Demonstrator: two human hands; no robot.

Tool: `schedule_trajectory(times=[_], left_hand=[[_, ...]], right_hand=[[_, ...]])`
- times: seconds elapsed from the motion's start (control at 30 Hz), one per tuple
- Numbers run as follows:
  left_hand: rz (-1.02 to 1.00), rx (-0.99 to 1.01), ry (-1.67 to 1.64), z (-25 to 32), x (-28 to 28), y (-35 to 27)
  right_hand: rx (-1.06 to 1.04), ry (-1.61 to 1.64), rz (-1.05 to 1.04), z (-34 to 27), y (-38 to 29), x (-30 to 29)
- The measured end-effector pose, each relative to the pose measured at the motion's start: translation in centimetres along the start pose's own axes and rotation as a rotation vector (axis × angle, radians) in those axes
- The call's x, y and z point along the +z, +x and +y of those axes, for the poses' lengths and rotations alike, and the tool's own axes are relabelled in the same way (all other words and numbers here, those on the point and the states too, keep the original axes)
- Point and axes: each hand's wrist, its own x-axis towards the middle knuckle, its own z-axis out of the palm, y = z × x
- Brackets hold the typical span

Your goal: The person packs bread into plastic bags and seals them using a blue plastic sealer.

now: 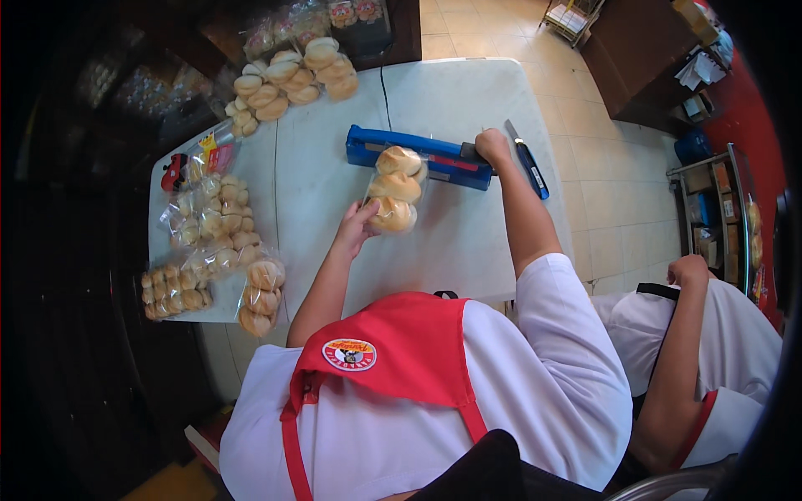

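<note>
My left hand grips the near end of a clear plastic bag of bread rolls. The rolls sit in a row inside, and the bag's far end lies against a blue impulse bag sealer. My right hand is closed around the dark handle at the right end of the sealer's arm. That arm looks lowered along the base; whether the bag's edge is between the jaws is hidden by the rolls. Just right of my right hand lies a blue-and-black utility knife with its blade out.
Bagged rolls stand at the table's back left, with more bags along its left side. A red tape dispenser sits there too. A black cord runs behind the sealer. Another person is close on my right.
</note>
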Motion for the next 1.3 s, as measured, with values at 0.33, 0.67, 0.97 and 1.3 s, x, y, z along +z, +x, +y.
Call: schedule_trajectory(times=[0.33, 0.67, 0.97, 1.3], left_hand=[[0.018, -0.018, 0.007, 0.4, 0.2, -0.2], [0.016, -0.003, -0.016, 0.6, 0.5, -0.3], [-0.001, 0.043, 0.04, 0.2, 0.7, -0.5], [0.027, 0.05, 0.111, 0.5, 0.6, -0.2]], right_hand=[[0.004, -0.015, 0.006, 0.0, 0.1, 0.0], [0.0, -0.001, 0.032, 0.4, 0.4, 0.3], [-0.009, 0.03, 0.002, 0.2, -0.3, 0.0], [-0.018, 0.03, 0.04, -0.5, -1.0, -0.1]])
